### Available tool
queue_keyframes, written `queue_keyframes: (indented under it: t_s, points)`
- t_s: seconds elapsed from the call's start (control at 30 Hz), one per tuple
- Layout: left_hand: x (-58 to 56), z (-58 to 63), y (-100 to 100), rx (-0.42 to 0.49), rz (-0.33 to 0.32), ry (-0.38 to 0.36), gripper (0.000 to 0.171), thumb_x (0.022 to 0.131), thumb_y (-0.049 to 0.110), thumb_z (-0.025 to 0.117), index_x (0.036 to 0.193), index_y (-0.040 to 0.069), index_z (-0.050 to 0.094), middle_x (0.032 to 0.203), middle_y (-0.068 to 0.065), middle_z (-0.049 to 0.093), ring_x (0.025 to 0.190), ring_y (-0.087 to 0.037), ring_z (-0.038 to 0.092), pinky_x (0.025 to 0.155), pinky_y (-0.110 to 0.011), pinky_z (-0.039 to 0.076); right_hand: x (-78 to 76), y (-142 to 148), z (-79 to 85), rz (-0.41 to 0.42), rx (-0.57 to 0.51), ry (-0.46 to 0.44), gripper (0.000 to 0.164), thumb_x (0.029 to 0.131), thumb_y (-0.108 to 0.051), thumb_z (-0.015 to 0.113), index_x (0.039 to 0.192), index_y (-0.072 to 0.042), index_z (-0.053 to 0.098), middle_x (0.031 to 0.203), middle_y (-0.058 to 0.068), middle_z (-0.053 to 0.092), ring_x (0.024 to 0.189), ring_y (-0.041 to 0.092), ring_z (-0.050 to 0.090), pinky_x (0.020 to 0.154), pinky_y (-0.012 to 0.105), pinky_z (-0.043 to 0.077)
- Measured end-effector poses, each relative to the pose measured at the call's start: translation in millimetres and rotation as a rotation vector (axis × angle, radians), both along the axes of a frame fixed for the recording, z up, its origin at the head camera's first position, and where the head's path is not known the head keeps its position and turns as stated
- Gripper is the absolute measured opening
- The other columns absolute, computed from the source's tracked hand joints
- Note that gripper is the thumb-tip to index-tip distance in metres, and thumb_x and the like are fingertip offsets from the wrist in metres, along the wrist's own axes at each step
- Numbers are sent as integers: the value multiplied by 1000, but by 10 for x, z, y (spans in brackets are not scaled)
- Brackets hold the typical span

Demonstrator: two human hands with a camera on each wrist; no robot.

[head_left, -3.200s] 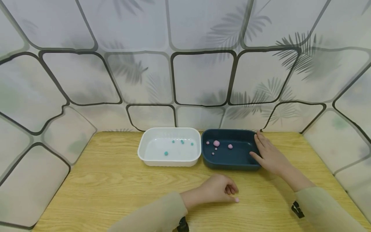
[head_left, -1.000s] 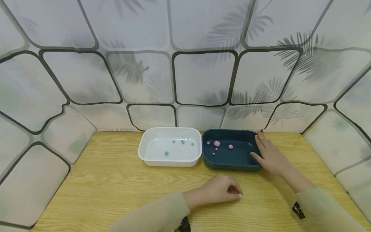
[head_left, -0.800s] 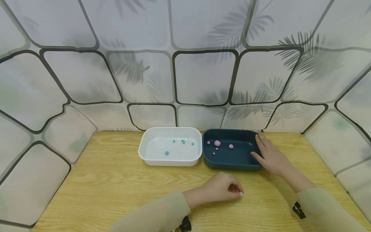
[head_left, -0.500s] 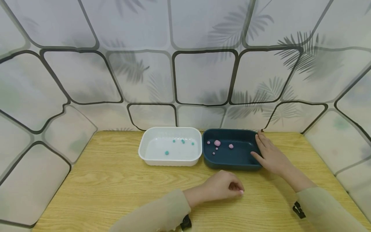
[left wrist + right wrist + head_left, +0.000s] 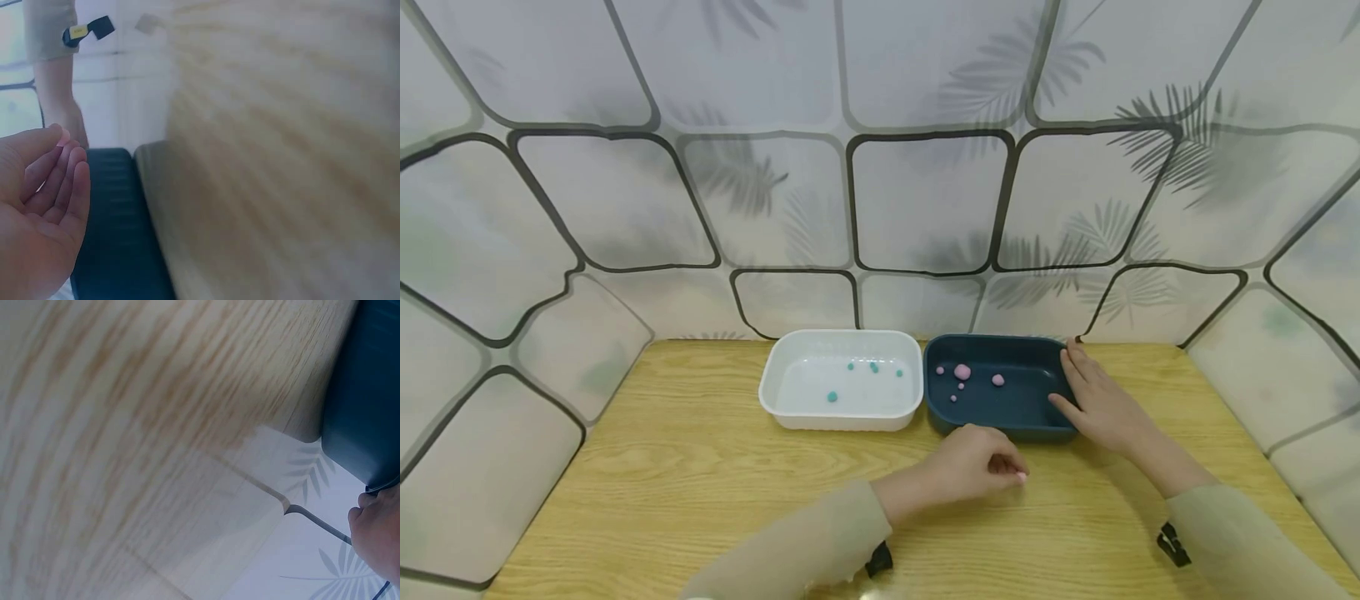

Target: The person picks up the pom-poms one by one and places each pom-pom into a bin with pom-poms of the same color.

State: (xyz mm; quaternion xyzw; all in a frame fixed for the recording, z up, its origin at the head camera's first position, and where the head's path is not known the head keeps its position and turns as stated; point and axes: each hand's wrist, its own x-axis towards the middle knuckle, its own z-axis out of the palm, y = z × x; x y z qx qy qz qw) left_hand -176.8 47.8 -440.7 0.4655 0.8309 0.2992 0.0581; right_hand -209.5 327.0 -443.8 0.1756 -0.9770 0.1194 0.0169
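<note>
My left hand (image 5: 973,462) pinches a small pink ball (image 5: 1022,477) between thumb and forefinger, just in front of the dark blue tray (image 5: 1022,417). In the left wrist view the pink ball (image 5: 64,137) shows between the fingertips, its surface mostly covered. My right hand (image 5: 1105,408) rests on the right end of that tray, fingers laid straight along the rim, thumb over the inside. Several pink balls of different sizes lie in the tray's left half, the largest pink ball (image 5: 962,372) near its back.
A white tray (image 5: 842,422) stands left of the blue one, their ends side by side. Several small teal balls lie in it, among them a larger teal ball (image 5: 832,397). Both stand on a wooden table (image 5: 700,467), before a patterned backdrop (image 5: 925,200).
My left hand, earlier lower over the table, has moved up toward the blue tray with the pink ball pinched. The right hand and both trays stay put.
</note>
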Motion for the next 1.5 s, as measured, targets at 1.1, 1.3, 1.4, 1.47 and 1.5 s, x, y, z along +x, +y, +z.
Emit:
queue_keyframes:
  t_s: [1.1, 1.3, 1.4, 1.47, 1.5]
  points:
    - [-597, 366, -291, 148, 259, -131, 18, 102, 21, 74, 113, 10, 82, 104, -3, 80, 84, -7, 68, 74, -14, 54, -28, 16, 30, 15, 1, -17, 86, 111, -38, 56, 163, 16, 15, 173, 36, 7, 161, 53, 12, 127, 69, 23]
    - [-722, 362, -294, 140, 301, -136, 16, 102, 20, 74, 110, 9, 83, 102, -5, 80, 81, -9, 68, 71, -15, 54, -42, 21, 34, 21, -9, -11, 85, 110, -37, 57, 163, 16, 16, 173, 36, 8, 161, 53, 13, 127, 69, 24]
    - [-785, 350, -295, 140, 321, -151, 16, 102, 19, 73, 110, 9, 83, 103, -6, 80, 83, -12, 71, 73, -17, 55, -49, 19, 44, 20, -12, -20, 85, 110, -37, 56, 163, 16, 15, 173, 36, 7, 161, 53, 12, 127, 69, 23]
    - [-830, 339, -293, 140, 336, -158, 16, 102, 18, 73, 111, 8, 82, 103, -7, 80, 85, -15, 73, 74, -18, 56, -56, 18, 52, 19, -13, -25, 85, 111, -38, 56, 163, 15, 15, 174, 36, 6, 161, 53, 12, 127, 70, 22]
    - [-853, 330, -291, 139, 342, -158, 15, 102, 18, 74, 111, 8, 82, 102, -7, 80, 86, -16, 73, 74, -19, 57, -61, 20, 56, 19, -14, -30, 86, 111, -38, 56, 163, 15, 14, 174, 36, 6, 161, 53, 11, 127, 70, 22]
